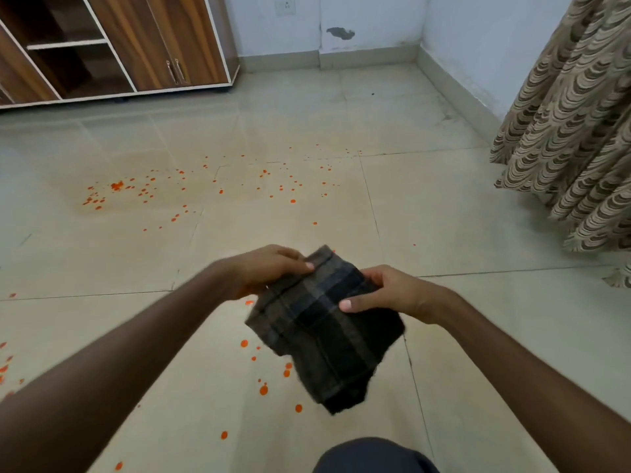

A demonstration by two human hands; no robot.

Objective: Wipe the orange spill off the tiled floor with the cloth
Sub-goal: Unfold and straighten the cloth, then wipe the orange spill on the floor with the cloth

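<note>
Head view: orange spill (117, 186) dots the tiled floor (444, 216), unwiped. Left hand (266, 268) and right hand (392, 291) both pinch the folded cloth (321, 329) in midair. Likely preparing; next, lower it onto the nearest drops.

Both hands hold folded dark checked cloth (324, 326) above tiled floor (461, 213): left hand (266, 271) at far-left edge, right hand (392, 293) at right edge. Orange spill (117, 186) spattered far left and beneath cloth.
</note>
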